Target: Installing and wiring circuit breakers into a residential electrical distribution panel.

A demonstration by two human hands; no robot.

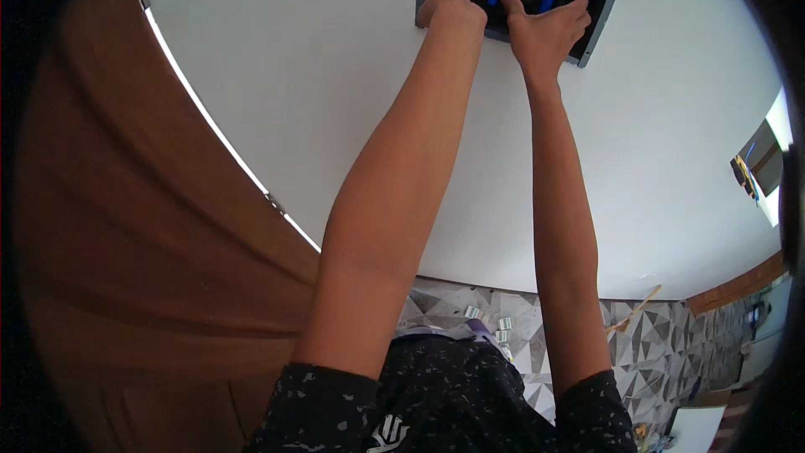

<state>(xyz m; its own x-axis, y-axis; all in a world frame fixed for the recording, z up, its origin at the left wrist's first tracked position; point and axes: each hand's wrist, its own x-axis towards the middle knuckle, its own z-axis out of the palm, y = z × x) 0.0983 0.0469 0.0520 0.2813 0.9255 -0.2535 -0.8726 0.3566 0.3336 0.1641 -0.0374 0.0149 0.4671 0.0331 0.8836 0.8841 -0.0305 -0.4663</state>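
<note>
At the top edge of the head view, an open grey metal electrical box [599, 32] sits against a white wall. Dark parts and a few bright blue pieces [547, 2] show inside it, and a small orange glow appears near its top. Both my arms are raised to this box. My left hand [451, 3] reaches in at its lower left corner, its fingers mostly hidden by the hand itself. Over the lower right part is my right hand [545, 32], thumb stretched apart from the fingers. I see nothing held between them, though the fingertips are partly hidden.
A brown wooden door [168, 243] stands close on the left. Below, the patterned tile floor [646, 352] carries several small white boxes [504, 324] and a thin yellowish stick [641, 306]. An opening with wires [745, 174] is in the wall at right.
</note>
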